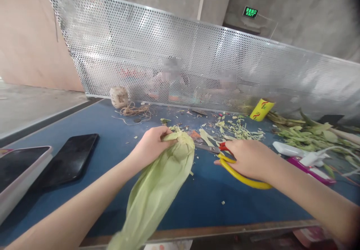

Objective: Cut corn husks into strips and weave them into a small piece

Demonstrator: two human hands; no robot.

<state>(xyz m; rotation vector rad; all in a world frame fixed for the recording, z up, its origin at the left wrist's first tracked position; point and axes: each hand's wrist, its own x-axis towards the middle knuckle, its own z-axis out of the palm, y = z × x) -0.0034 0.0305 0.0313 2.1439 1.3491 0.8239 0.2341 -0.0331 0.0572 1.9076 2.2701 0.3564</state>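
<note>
Trailing downward, the leafy bundle (161, 186) runs out of view.

Green-lettered sign (250, 12) against the grey wall (303, 21) at the upper right of the frame, the word EXIT in capitals on its lower line, a row of Chinese characters above, yellow roll (261, 110) right of centre, its print too blurred to read

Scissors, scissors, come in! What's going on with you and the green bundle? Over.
Left grip holding green bundle near its gathered end. Right grip on scissors, blades pointing toward that end. Leaf scraps scattered beyond.
</note>
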